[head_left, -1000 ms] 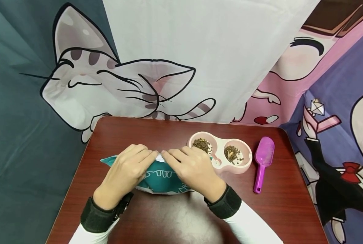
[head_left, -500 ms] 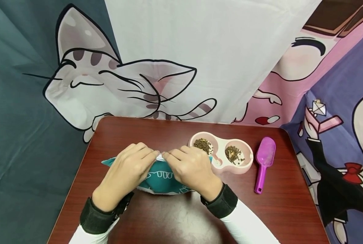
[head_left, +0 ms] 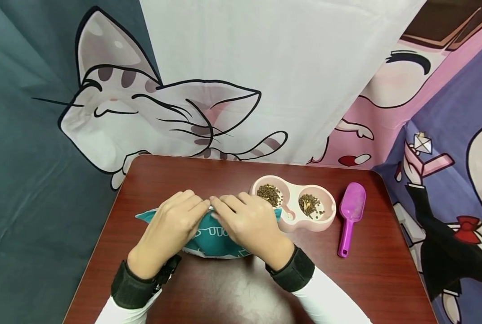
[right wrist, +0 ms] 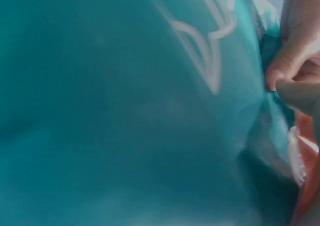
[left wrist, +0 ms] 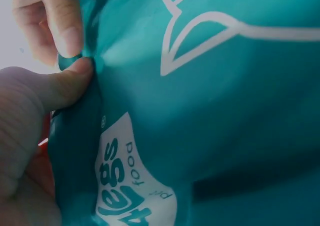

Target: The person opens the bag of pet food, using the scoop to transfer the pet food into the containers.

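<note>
A teal pet food bag (head_left: 218, 242) with white print lies on the table in front of the person, its top edge toward the far side. The left hand (head_left: 171, 221) pinches this edge, thumb (left wrist: 70, 83) against the near face in the left wrist view. Close beside it, the right hand (head_left: 250, 226) also pinches the edge, and the fingertips of both hands meet near the middle. In the right wrist view the bag (right wrist: 125, 111) fills most of the frame, its rim creased where digits (right wrist: 287, 68) press it. The far side of the bag is hidden.
Behind the right hand stands a pink double bowl (head_left: 294, 194) with brown pellets (head_left: 308, 204) in both hollows. A purple scoop (head_left: 352, 209) lies to its right on the reddish-brown table (head_left: 192, 175). Printed cloth (head_left: 305, 67) hangs behind the table.
The right hand has slid slightly left along the bag's top edge until its fingertips meet the left hand's. The white strip between the hands is now mostly covered.
</note>
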{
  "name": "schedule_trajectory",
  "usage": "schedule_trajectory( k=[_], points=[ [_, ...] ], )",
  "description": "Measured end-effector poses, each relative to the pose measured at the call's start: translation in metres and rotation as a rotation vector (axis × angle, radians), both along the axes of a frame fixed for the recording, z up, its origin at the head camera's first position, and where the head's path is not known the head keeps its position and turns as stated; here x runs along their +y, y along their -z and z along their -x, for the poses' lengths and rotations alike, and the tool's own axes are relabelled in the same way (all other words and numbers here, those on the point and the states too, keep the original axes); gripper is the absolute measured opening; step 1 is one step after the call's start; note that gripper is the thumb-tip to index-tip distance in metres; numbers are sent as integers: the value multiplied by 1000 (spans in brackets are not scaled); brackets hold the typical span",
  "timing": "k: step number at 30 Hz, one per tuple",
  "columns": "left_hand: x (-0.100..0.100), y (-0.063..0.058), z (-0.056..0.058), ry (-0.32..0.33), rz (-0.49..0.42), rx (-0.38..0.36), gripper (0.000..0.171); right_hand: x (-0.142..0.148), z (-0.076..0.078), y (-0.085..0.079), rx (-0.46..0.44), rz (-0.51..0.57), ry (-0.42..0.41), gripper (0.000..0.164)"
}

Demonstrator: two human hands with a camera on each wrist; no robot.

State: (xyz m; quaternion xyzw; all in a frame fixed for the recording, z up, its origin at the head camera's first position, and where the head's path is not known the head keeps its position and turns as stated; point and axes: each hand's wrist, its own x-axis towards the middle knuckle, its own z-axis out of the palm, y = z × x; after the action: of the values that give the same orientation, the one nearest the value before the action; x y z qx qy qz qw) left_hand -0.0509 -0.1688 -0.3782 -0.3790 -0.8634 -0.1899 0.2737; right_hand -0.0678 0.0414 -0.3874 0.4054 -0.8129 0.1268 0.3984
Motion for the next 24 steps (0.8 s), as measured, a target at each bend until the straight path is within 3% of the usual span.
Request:
schedule_trajectory(
  k=[7,14,19,24],
  points=[
    [-2,-3,-3,-29,16,-41,28,-1,2,1,17,-20,11,17],
    [-11,-6,-4,-89,36,-27,34,-2,7,5,31,10,-6,11],
    [-17,-6,-3,-47,-5,-63,29,-1,7,4,26,16,1,9],
    [-17,-4,1,-11,-40,-49,31,0,7,2,1,-2,3,12]
  ],
)
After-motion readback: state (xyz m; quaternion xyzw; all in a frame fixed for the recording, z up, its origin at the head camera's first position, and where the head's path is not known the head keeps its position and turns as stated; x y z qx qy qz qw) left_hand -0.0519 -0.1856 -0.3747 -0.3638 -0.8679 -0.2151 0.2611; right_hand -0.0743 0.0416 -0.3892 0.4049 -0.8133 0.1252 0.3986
